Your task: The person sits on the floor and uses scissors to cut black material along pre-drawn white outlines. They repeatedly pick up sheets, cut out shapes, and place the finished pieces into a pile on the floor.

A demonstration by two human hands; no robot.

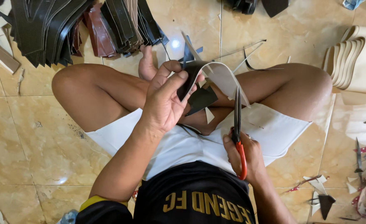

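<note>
While the person sits cross-legged on the tiled floor (pixel 33 141), here's how it all sits:

Strip: a curved piece of sheet material (pixel 216 76), dark on one face and pale on the other, is up over the lap, arching from the left hand toward the scissors.

Left grip: left hand (pixel 164 103) is closed on the dark end of the strip, thumb on top and fingers curled under, so the piece sticks out to the right of the pinch.

Left arm: forearm runs up from the lower left, wrist bent a bit, back of the hand facing the camera.

Right grip: right hand (pixel 245 155) is wrapped round the red handles of the scissors (pixel 237 124), fingers through the loops.

Scissors: blades point straight up and away from the body, tip right at the pale end of the strip. Can't tell if the blades are actually biting it; they look nearly shut.

Right arm: low, wrist resting near the right thigh, over the white cloth (pixel 274 128) on the lap.

Around: stack of dark cut strips (pixel 62 25) top left, roll of pale sheets (pixel 357 62) on the right, offcut scraps (pixel 324 199) lower right.
</note>
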